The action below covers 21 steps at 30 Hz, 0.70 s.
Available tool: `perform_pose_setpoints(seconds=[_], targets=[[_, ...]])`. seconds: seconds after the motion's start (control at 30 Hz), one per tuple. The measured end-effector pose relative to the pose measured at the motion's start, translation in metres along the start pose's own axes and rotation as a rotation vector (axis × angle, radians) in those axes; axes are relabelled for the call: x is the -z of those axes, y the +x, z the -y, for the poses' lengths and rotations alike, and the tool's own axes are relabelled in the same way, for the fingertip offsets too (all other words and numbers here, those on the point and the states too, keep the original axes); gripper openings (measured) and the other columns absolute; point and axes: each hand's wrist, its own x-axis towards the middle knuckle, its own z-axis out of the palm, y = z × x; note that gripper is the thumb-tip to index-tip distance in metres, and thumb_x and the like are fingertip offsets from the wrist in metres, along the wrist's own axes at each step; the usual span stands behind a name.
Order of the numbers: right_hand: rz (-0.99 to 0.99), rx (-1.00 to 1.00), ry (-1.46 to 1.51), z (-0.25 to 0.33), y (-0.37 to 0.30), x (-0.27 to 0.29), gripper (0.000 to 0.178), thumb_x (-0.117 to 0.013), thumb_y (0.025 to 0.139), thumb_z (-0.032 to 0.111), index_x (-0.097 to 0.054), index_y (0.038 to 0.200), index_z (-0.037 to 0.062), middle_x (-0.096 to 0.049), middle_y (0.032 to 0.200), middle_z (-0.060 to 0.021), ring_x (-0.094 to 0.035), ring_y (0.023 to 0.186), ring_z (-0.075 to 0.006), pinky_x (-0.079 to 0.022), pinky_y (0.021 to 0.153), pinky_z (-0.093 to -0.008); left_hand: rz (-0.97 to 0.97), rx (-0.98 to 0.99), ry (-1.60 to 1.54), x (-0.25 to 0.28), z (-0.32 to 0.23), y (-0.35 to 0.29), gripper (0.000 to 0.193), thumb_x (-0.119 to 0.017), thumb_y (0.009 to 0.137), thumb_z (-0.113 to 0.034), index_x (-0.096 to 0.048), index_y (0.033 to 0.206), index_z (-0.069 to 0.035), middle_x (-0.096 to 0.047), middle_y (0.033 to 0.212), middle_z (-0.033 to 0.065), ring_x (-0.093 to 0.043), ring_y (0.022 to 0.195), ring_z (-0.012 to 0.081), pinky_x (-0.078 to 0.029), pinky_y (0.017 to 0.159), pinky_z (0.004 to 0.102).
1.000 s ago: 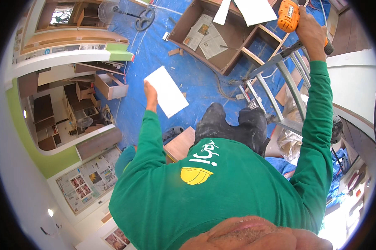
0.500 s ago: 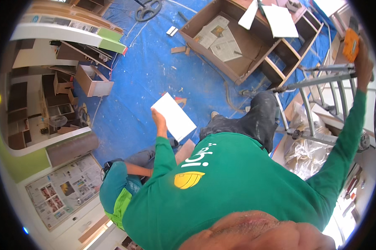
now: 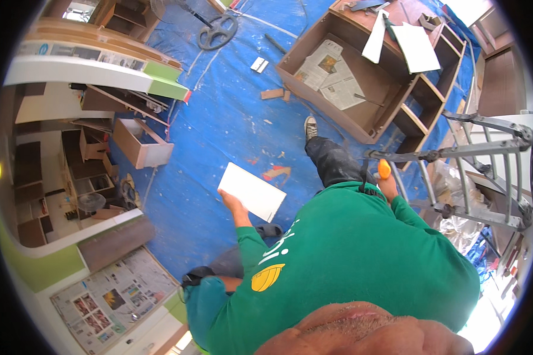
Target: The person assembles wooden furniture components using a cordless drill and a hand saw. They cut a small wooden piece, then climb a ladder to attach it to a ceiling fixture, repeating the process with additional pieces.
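Observation:
My left hand is closed on the edge of a flat white board, held out over the blue sheet. Down beside my hip, my right hand grips a tool with an orange handle; the rest of it is hidden, so its exact kind does not show. The right hand is close to the metal folding ladder. One of my shoes points forward on the blue sheet.
A brown cabinet carcass lies ahead with newspaper inside and white pieces on top. Wood offcuts and a round dark base stand on the blue sheet. Close at my left is another person in a teal shirt.
My right hand has come down from high on the right, past the ladder, to my hip with the orange-handled tool. The white board stays in my left hand. The view has shifted.

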Motion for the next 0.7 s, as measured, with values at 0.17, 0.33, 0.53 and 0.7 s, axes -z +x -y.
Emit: perform_pose_setpoints(seconds=[0.17,0.33,0.53,0.7], targets=[[0.225,-0.535,-0.25,-0.012,-0.003,-0.047,0.036,-0.081,0.082,0.028,-0.075,0.102,-0.0007,-0.077,0.096,-0.0229,-0.076,0.098,-0.0376,-0.058,0.081,-0.0479,-0.01,0.062,0.017,-0.017,-0.065,0.066,0.084,-0.018,0.11,-0.064,-0.033,0.16,0.001,-0.038,0.165,0.02,-0.04,0.15,0.0377,-0.036,0.122,0.0483],[0.307,-0.667,-0.128,0.085,0.054,-0.067,0.048,-0.084,0.079,0.036,-0.075,0.104,-0.0036,-0.077,0.099,-0.0242,-0.076,0.101,-0.0363,-0.057,0.08,-0.0476,-0.015,0.046,-0.02,-0.053,-0.157,0.153,0.084,-0.014,0.11,-0.064,-0.032,0.161,0.0,-0.036,0.166,0.0202,-0.038,0.152,0.0386,-0.034,0.124,0.049],[0.151,-0.355,0.076,0.182,0.212,-0.115,0.025,-0.08,0.084,0.019,-0.072,0.098,0.0,-0.073,0.087,-0.0117,-0.071,0.08,-0.0273,-0.056,0.071,-0.044,0.061,0.001,-0.066,-0.14,-0.237,0.266,0.085,-0.013,0.11,-0.063,-0.031,0.162,0.001,-0.034,0.167,0.02,-0.039,0.151,0.0385,-0.034,0.125,0.0479],[0.07,-0.297,0.124,0.357,0.272,-0.135,0.043,-0.079,0.084,0.018,-0.064,0.119,0.0006,-0.071,0.094,-0.0128,-0.069,0.084,-0.0244,-0.055,0.075,-0.0403,0.098,0.06,0.136,-0.235,-0.273,0.369,0.087,-0.016,0.109,-0.067,-0.03,0.162,0.001,-0.033,0.168,0.0187,-0.04,0.15,0.0367,-0.035,0.123,0.0474]])
